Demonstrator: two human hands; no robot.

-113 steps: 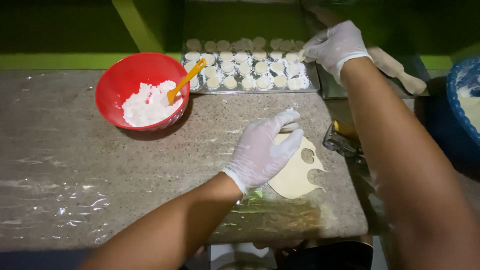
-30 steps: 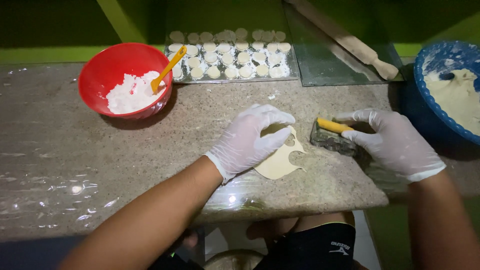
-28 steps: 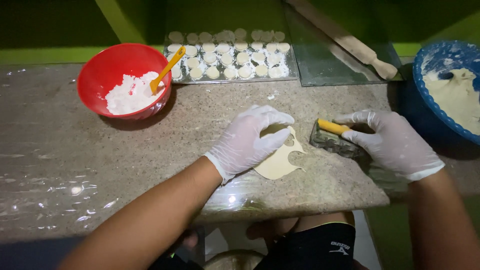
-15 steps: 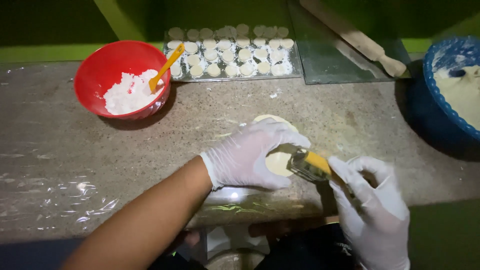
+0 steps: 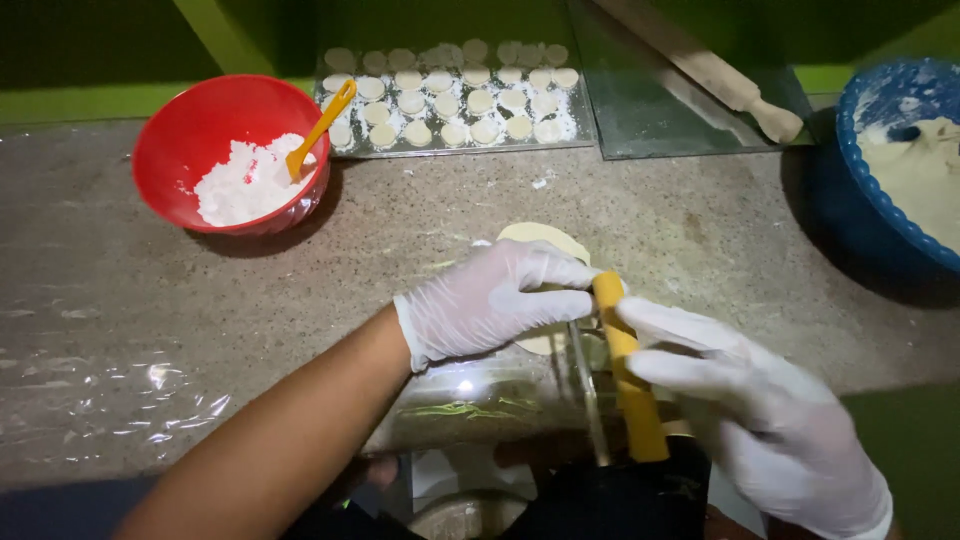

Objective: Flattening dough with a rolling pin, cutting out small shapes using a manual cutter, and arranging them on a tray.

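Speckled stone counter [image 5: 700,230] under dim light, green wall behind.

At lower right of the frame, right hand [image 5: 760,420] in a white glove, fingers wrapped around the yellow-handled cutter [image 5: 625,385]; somewhat blurred, but reads as a closed grip on the handle, held just above the near edge of the counter. Wrist bent inward, forearm coming in from the lower right corner.

Just beside it, left hand [image 5: 490,300], also gloved, lying flat and open with fingers spread, pressing on the dough sheet [image 5: 545,238] at centre frame; nothing grasped. Forearm stretched diagonally from the lower left.

Only a small pale piece of the sheet showing past the fingertips, so apparently little left to cut from it.

Further out, at top centre, metal tray [image 5: 460,152] already filled with rows of small dough rounds [image 5: 450,95]. At upper left, red bowl [image 5: 180,130] with white flour [image 5: 235,185] and a yellow spoon [image 5: 322,125]. At upper right, wooden rolling pin [image 5: 720,80], and blue bowl [image 5: 880,90] with much unrolled dough mass [image 5: 920,180].
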